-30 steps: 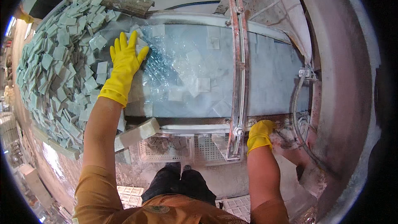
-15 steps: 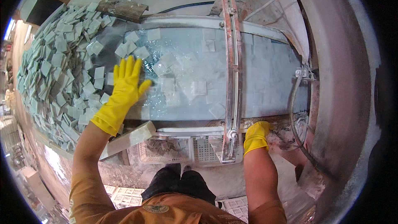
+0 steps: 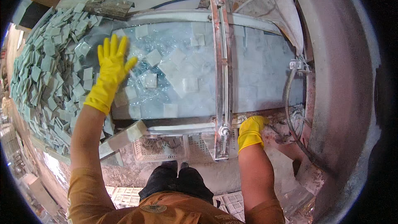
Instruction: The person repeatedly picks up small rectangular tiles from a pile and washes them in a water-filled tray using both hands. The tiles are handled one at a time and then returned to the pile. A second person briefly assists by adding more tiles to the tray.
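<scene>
In a yellow rubber glove, my left hand (image 3: 112,63) is open with fingers spread, palm down at the left end of the wet belt (image 3: 265,74). Its fingertips are close to loose, pale square tiles, and whether the palm touches any is hidden. To its left rises a big heap of pale green tiles (image 3: 45,70). More tiles lie scattered on the belt, such as a flat square tile (image 3: 190,85). My right hand (image 3: 251,131), also gloved in yellow, is closed at the belt's near edge, its fingers curled out of sight and what they hold hidden.
A slotted metal bar (image 3: 222,70) crosses above the belt. Below the near edge stand white plastic baskets (image 3: 159,147). A pale block (image 3: 124,137) juts out near my left forearm. A hose (image 3: 289,112) hangs at the right, beside a large curved wall (image 3: 340,99).
My left hand has shifted slightly left and away from me, fingers still spread. Loose tiles around it lie differently on the belt. The whole view has moved a little; my right hand stays at the edge.
</scene>
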Available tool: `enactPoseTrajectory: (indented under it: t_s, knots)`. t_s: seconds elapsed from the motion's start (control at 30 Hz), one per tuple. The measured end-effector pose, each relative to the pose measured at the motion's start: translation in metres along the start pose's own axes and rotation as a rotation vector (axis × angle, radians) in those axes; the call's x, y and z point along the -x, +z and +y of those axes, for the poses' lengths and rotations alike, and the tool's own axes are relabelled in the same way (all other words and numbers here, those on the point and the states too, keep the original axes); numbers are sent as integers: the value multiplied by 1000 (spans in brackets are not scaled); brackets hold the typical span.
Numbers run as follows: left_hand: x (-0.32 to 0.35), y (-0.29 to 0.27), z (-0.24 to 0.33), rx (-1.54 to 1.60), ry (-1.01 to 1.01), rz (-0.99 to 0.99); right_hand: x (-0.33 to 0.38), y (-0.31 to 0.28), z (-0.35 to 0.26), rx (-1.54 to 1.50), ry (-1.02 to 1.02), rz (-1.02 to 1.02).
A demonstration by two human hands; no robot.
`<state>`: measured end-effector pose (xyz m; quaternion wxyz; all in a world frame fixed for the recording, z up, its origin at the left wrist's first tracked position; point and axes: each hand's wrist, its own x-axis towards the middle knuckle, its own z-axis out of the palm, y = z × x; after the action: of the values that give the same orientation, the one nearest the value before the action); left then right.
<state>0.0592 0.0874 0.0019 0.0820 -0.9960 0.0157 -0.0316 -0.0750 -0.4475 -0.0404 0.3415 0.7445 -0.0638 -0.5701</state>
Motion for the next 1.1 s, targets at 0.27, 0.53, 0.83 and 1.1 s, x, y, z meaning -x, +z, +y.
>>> enactPoseTrajectory:
  t_s: [0.27, 0.53, 0.83, 1.1]
  knots:
    - [3, 19, 65, 161, -59, 55, 2, -8, -2, 14, -33, -147]
    - [-79, -36, 186, 472, 264, 169, -70, 40, -15, -328, 178, -134]
    - [-45, -14, 151, 405, 368, 176, -25, 28, -15, 69, 9, -59]
    - [-45, 20, 85, 205, -107, 1, -35, 28, -31, 125, 35, 10]
